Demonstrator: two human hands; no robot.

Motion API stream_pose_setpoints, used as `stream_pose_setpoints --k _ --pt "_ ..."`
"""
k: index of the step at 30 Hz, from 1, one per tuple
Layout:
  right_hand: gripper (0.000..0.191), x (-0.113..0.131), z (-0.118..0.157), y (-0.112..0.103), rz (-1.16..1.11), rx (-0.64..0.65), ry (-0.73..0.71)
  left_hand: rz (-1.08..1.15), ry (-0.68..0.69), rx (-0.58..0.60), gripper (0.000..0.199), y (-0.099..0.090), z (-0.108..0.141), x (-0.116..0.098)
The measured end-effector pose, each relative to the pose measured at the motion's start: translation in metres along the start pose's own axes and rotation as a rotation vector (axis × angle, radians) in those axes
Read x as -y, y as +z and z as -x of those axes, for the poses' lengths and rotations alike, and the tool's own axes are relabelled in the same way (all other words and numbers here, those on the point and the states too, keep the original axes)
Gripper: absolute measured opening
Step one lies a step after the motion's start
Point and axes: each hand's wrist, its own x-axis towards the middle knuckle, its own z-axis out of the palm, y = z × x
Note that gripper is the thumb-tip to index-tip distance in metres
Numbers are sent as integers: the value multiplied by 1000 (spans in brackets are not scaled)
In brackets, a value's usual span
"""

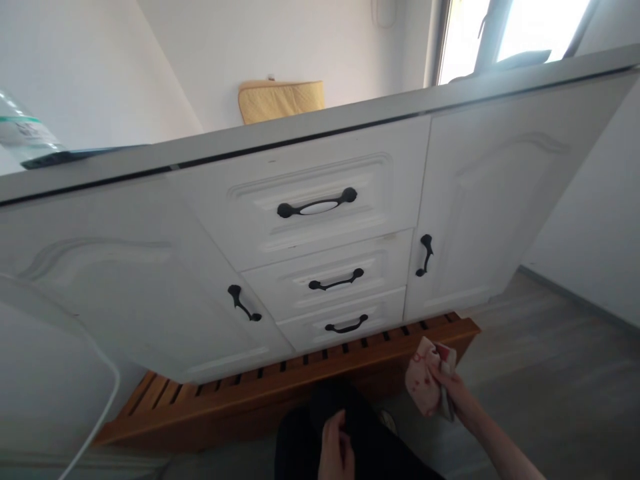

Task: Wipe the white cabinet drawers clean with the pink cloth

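Near the right end of the wooden slatted bench (pixel 295 393), my right hand (pixel 450 387) is closed on a folded pink cloth (pixel 423 387) with red marks. A greyish flat part with a red patch (pixel 447 357) shows beside the pink cloth in the same grip. My left hand (pixel 336 450) is low in the middle, over my dark trousers (pixel 367 433), its fingers curled; whether anything is inside them cannot be made out. Behind the bench stands a white cabinet (pixel 210 220) with drawers and doors, all closed, with dark handles.
On the cabinet top (pixel 350 107) are a clear bottle (pixel 30 130) and a dark flat item (pixel 75 155) at the left, and a yellow padded cloth (pixel 283 100) behind. A white cable (pixel 113 387) hangs at the left. The window (pixel 530 30) is bright at upper right.
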Motion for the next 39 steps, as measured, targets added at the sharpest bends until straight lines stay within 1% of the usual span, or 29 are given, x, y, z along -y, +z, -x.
stream_pose_setpoints --k 2,4,5,7,8,10,12,15,16,18,20,21,23,25,26,30,33,35,38,39 --pt "51 11 21 13 -171 95 163 86 72 46 45 20 -12 -12" --pt "45 24 39 32 -260 209 282 172 57 137 51 39 -21 -28" --pt "46 30 46 41 -291 282 320 231 38 195 57 48 -24 -37" --pt "56 39 58 59 -334 427 360 381 -22 289 76 60 -27 -52" --pt "63 41 62 67 -346 485 372 457 -53 312 86 65 -27 -59" --pt "70 42 68 79 -356 540 369 576 -84 312 101 69 -24 -68" --pt "62 40 74 89 -332 526 325 624 -66 288 105 68 -19 -74" --pt "48 40 82 104 -267 488 266 609 -31 301 101 60 -13 -80" --pt "44 42 83 109 -275 475 281 611 -30 308 100 56 -12 -82" --pt "36 48 85 118 -357 467 357 659 -26 331 104 47 -12 -86" --pt "36 54 84 123 -465 502 431 759 -36 386 110 40 -14 -91" --pt "36 57 84 124 -501 528 445 808 -40 413 109 37 -16 -95" --pt "35 60 84 123 -525 558 443 834 -45 441 97 32 -19 -102" --pt "35 61 85 120 -498 570 447 795 -35 428 80 30 -22 -108" --pt "36 61 86 118 -475 573 449 774 -26 418 75 30 -23 -111" --pt "44 63 90 110 -388 573 429 752 8 418 66 29 -28 -122" --pt "47 62 93 106 -363 608 434 730 -13 451 55 27 -29 -133" --pt "45 59 95 105 -365 620 429 733 -8 464 57 25 -30 -140" --pt "42 55 94 105 -346 570 386 740 -1 466 79 21 -30 -147" --pt "44 55 93 105 -331 550 372 721 -8 461 83 19 -30 -147"
